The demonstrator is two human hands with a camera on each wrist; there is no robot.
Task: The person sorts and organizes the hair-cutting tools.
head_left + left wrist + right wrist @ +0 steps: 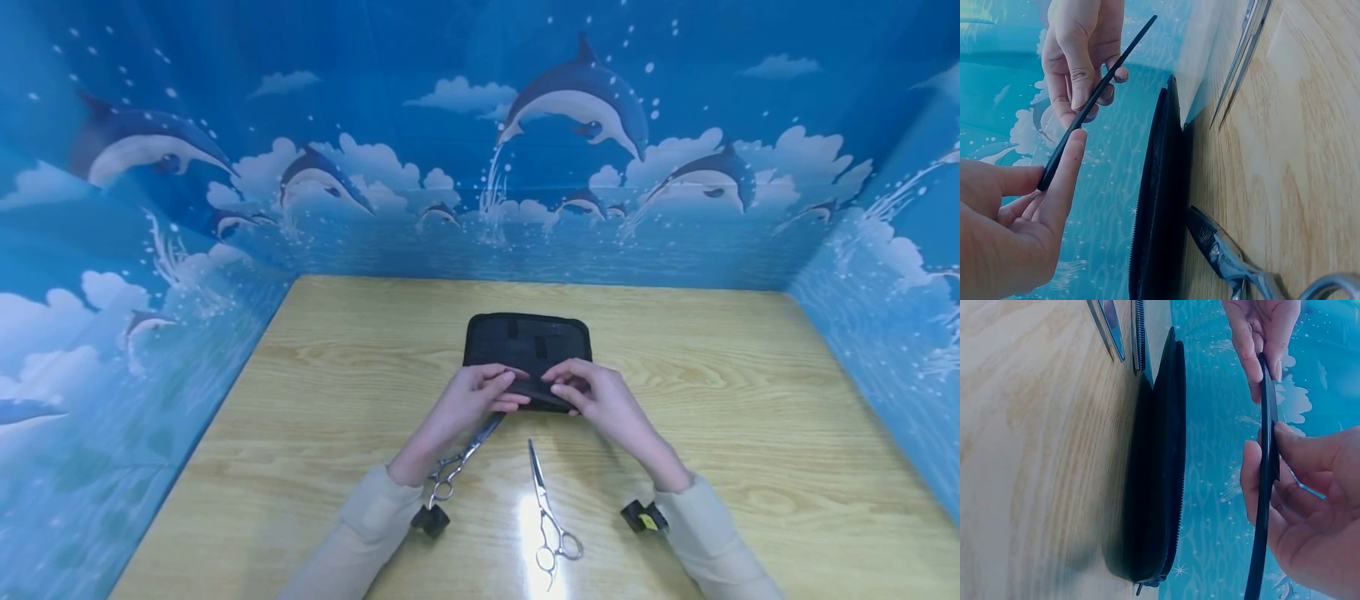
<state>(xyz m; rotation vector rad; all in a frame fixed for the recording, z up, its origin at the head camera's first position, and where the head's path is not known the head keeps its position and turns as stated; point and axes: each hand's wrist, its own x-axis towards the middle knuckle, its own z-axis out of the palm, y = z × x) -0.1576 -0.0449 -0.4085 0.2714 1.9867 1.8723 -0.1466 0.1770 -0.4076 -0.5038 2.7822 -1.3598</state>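
Observation:
My left hand (467,398) and right hand (603,400) both pinch a slim black comb (1113,72) between thumb and fingers, one hand toward each end. The right wrist view shows the comb (1260,544) almost edge-on, raised above the table. Beneath and behind the hands lies a black zippered case (491,337), spread open with small loops inside; the hands hide part of its near side. Thinning scissors (477,439) lie beside my left wrist, their tip close to the case. Plain hairdressing scissors (542,496) lie between my forearms, blades pointing at the case.
Everything lies on a wood-grain table (720,400). A blue dolphin-print curtain (420,233) encloses its back and sides. Small black devices sit at my left wrist (431,521) and right wrist (643,517).

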